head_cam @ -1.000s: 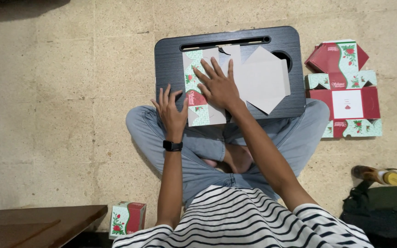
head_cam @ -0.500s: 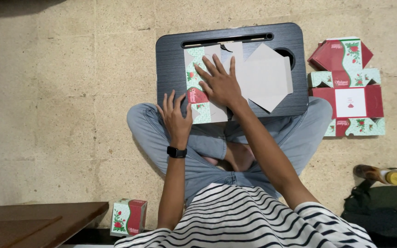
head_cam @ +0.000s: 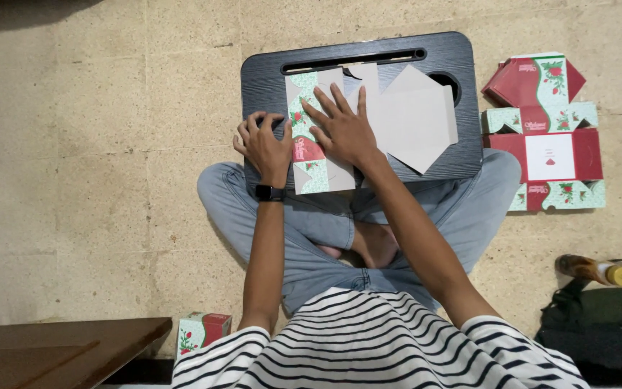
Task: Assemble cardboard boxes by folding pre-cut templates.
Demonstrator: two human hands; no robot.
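Lying flat on the dark lap desk (head_cam: 268, 79), the unfolded cardboard box blank (head_cam: 397, 119) shows its plain grey inner side toward the right and a printed green and red strip along its left edge. The right hand (head_cam: 343, 130) presses down on the blank's left part, its fingers (head_cam: 329, 101) spread wide and flat, gripping nothing. The left hand (head_cam: 262, 144) sits just left of it at the blank's left edge, fingers curled in over the desk's near-left part; whether they pinch the printed strip cannot be told. A black watch (head_cam: 269, 192) circles that wrist. The desk rests across the person's crossed legs in blue jeans (head_cam: 304, 230), on a beige stone floor (head_cam: 88, 180). To the right of the desk, on the floor, lies a stack of flat printed red and green box blanks (head_cam: 545, 155). Nearer and to the right stands a dark bag (head_cam: 599, 324) with a bottle (head_cam: 595, 270) lying on it. Near left, a small folded box (head_cam: 201, 331) sits beside a brown wooden board (head_cam: 52, 349).
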